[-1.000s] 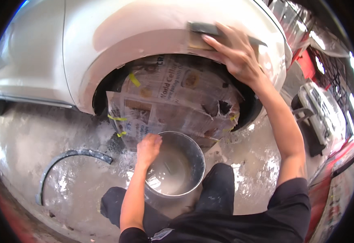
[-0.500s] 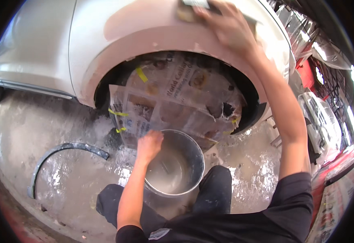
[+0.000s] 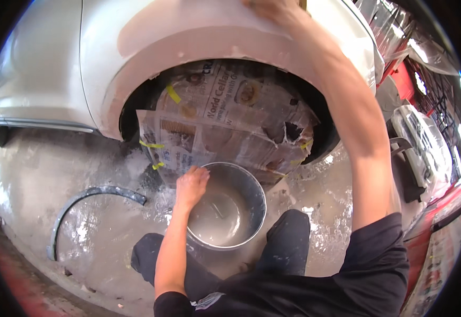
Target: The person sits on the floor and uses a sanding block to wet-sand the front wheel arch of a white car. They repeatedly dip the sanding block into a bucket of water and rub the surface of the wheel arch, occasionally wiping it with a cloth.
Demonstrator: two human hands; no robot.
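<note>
At the top edge my right hand (image 3: 275, 10) is pressed to the car's fender (image 3: 188, 16). Blurred and partly cut off, it covers a sanding block, of which only a sliver (image 3: 303, 4) shows. My left hand (image 3: 191, 187) is closed at the left rim of a dark round bucket (image 3: 265, 208). Whether its fingers grip the rim or something small is hidden. Cloudy greyish water (image 3: 217, 211) stands in the bucket, with a thin dark streak in it. Matte pinkish-beige filler or primer (image 3: 151, 61) coats the wheel arch.
Taped newspaper (image 3: 222, 113), torn at the right, covers the wheel opening. A curved dark trim strip (image 3: 82, 195) lies on the wet floor (image 3: 109, 238) at left. My knees (image 3: 288, 238) flank the bucket. Plastic-wrapped parts (image 3: 426, 142) stand at right.
My right hand has slid up and a little left along the fender, hiding most of the sanding block. The left hand stays by the bucket rim. The whole view has shifted slightly.
</note>
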